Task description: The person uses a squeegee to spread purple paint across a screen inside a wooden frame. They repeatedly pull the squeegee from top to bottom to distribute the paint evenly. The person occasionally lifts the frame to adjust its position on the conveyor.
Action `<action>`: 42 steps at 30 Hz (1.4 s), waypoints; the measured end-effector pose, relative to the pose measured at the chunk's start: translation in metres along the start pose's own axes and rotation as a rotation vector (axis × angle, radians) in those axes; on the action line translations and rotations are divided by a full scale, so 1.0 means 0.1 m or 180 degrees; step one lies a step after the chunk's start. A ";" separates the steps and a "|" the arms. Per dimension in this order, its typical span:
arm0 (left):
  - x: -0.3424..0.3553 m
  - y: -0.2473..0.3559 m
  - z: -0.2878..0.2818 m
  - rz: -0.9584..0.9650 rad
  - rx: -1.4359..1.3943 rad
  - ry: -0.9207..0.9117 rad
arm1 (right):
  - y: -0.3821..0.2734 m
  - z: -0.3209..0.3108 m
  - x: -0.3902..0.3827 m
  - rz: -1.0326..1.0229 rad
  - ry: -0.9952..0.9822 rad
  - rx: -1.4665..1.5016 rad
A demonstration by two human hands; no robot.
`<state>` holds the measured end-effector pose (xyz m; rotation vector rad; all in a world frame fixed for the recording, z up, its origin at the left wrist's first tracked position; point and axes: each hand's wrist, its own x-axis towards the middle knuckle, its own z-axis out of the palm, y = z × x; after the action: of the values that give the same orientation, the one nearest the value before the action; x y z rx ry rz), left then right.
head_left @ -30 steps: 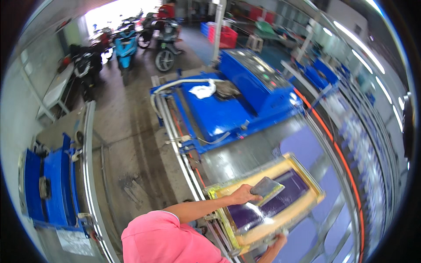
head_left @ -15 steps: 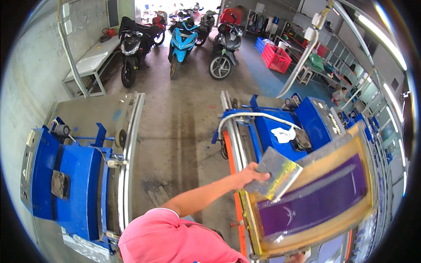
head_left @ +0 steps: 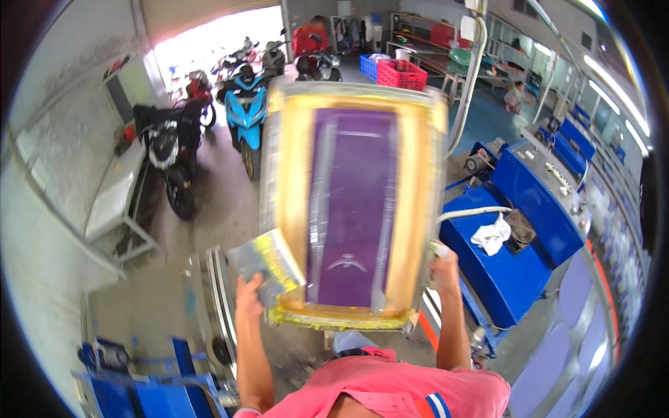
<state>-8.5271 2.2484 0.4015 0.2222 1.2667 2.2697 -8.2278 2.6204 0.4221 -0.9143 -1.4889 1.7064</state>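
Observation:
A screen-printing frame [head_left: 432, 167] hangs upright in front of my chest, with a yellowish border and a purple panel [head_left: 352, 202] in its middle. My right hand [head_left: 444, 268] is closed on its right edge, near the lower corner. In my left hand [head_left: 249, 296] is a grey squeegee [head_left: 268, 259] smeared with yellow, overlapping the frame's lower left edge. The left fingers are partly hidden behind the squeegee; whether they also grip the frame I cannot tell.
At right stands a blue machine [head_left: 498, 272] with a white cloth [head_left: 491, 234] on it; purple panels [head_left: 540, 362] lie nearby. Another blue machine [head_left: 150, 400] is at lower left. Motorbikes [head_left: 245, 115] and a red crate [head_left: 402, 74] stand beyond. People are in the background.
The screen-printing frame has been lifted off the right-hand machine, swung left and turned upright before me. The squeegee has moved left with my left hand. My view has turned right.

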 end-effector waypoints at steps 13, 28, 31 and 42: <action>2.60 1.06 -1.16 0.0772 0.0022 0.0936 | 0.20 3.56 3.41 -0.0526 -0.1005 -0.0001; 7.97 -0.51 1.02 -0.1114 0.0218 -0.0940 | -0.35 2.13 6.33 -0.0386 0.1443 -0.0906; 8.70 -1.16 1.71 -0.1679 0.0135 -0.1343 | 0.14 1.57 6.50 -0.0610 0.2354 -0.1215; 10.74 -2.75 4.92 -0.2438 0.0946 -0.2267 | -0.40 0.16 8.40 0.0720 0.3563 -0.1709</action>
<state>-9.1484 3.2881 0.3264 0.4970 1.0340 1.1869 -8.6744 3.3324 0.4049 -1.9414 -1.0302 0.5980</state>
